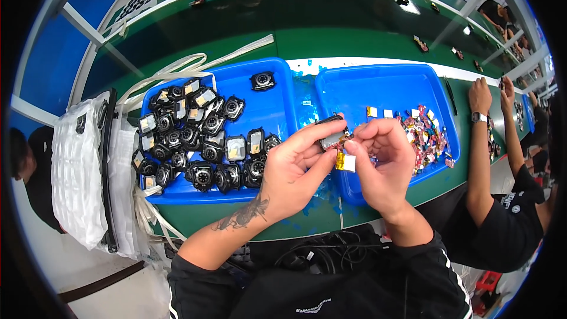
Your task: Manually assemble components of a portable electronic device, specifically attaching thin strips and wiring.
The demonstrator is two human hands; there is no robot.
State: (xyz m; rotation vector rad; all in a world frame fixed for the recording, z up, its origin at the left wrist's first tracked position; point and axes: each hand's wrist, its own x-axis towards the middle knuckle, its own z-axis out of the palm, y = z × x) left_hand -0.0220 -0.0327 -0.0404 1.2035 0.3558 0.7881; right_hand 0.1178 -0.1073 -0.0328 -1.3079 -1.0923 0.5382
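Bench work seen from above, near to far. Black cables [322,255] lie below the near edge of the green bench [319,220]. Over the gap between two trays you raise both hands. Your left hand [295,168] grasps a dark square case [328,137] between thumb and curled fingers. Your right hand [384,162] bends in with thumb and forefinger close together at the case's right side — whether they pinch it or merely touch it, you cannot tell from this view. Just below the case, by both thumbs, hangs a small white-and-yellow tab [345,162].

Beyond your left forearm, the left blue tray [277,106] carries black watch-like cases [190,136], heaped toward its left and near edges; one single case [263,81] lies apart near the far right corner. The right blue tray [354,91] bears small red parts with pale tabs [420,142], most of them along its right edge.

Pale straps [177,71] cross the left tray's far left corner. Past the right tray's right edge are a slim black tool [450,95] and — farther right — a co-worker's hand [480,97]. Behind the trays' far edges runs a green surface [348,41] with scattered small parts [420,44].
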